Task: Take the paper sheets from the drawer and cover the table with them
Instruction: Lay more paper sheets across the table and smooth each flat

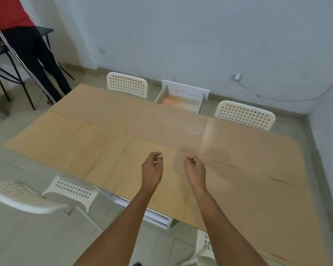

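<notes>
The paper sheets (108, 143) lie flat over the bench (142, 214), edge over edge, and they cover almost all of the top that the view shows; only a metal rail and a white corner of the bench look out at the near edge. The drawer (181, 98) on the far side stands pulled out, and inside it I see only an orange-brown bottom, which may be one more sheet or only a reflection; the picture is too soft to say.

Both hands hover above the middle sheets. The left hand (152, 167) and the right hand (194, 169) have loosely curled fingers and hold nothing.

The step in hand seems to be the last check and smoothing. To do it well, I would put the palms flat on the seams (183, 151) and press outward, so that the overlaps stay closed and no sheet slides. The near edge needs attention, because there the bench is not fully hidden. Light paper moves easily, so slow strokes are better.
</notes>
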